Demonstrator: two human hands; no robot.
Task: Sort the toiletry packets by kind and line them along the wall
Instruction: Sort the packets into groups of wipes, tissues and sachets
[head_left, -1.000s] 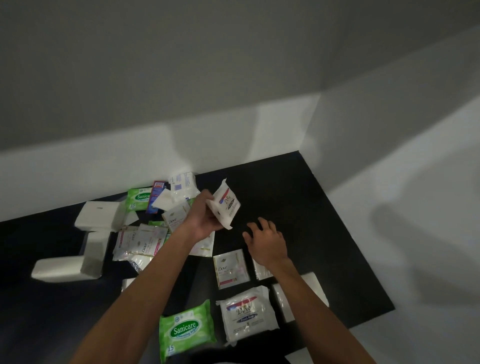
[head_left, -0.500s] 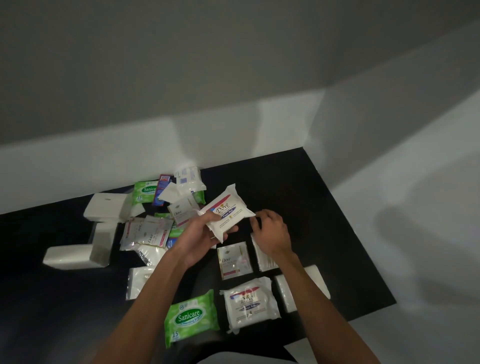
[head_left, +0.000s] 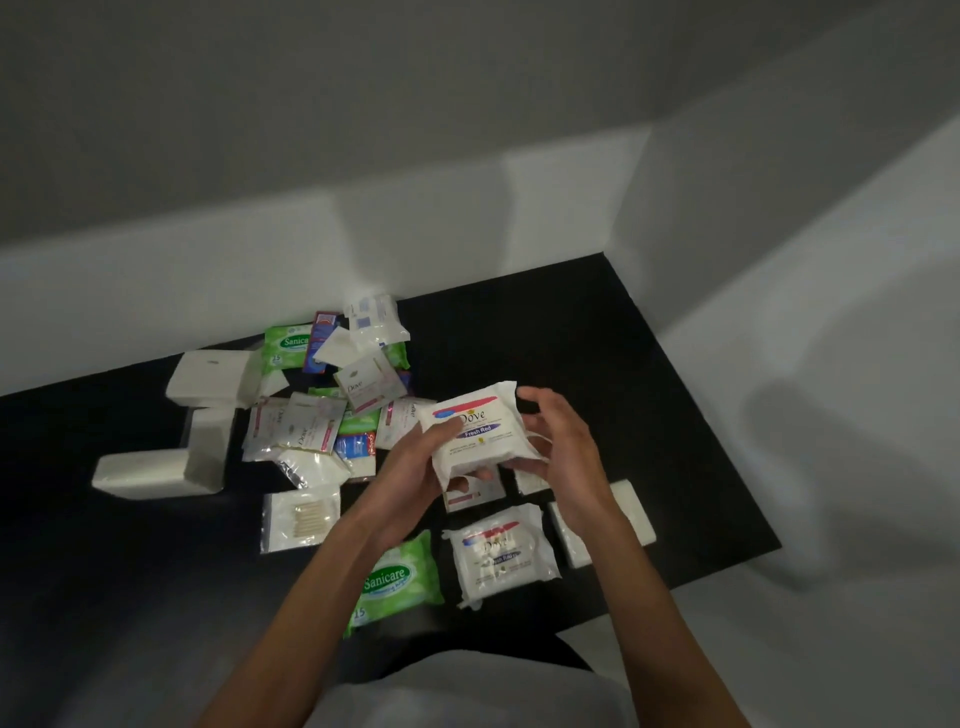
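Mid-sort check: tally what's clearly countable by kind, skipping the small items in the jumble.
Large white Dove packs: 2
Green Sanicare packs, label showing: 2
Plain white packs: 4
Cotton swab bag: 1
Total: 9

Lighting: dim overall, cool grey cast, source out of view. Back wall (head_left: 208, 291): upper part in flat grey shade, lower band lit pale, a slanting edge between the two; a broad soft shadow crosses the lit band near its middle. Right wall (head_left: 831, 364): same split, with a large blurred shadow low down. Black surface (head_left: 597, 364): swallows the light, near left part almost featureless. Dove pack (head_left: 475, 431), raised: brightest item, label legible. Flat wipes pack (head_left: 501, 558): print smeared by sheen on the film. Focus: soft throughout, small print unreadable; forearms (head_left: 322, 597) at the lower edge softer. Distortion: wide-angle, wall lines lean and splay toward the edges
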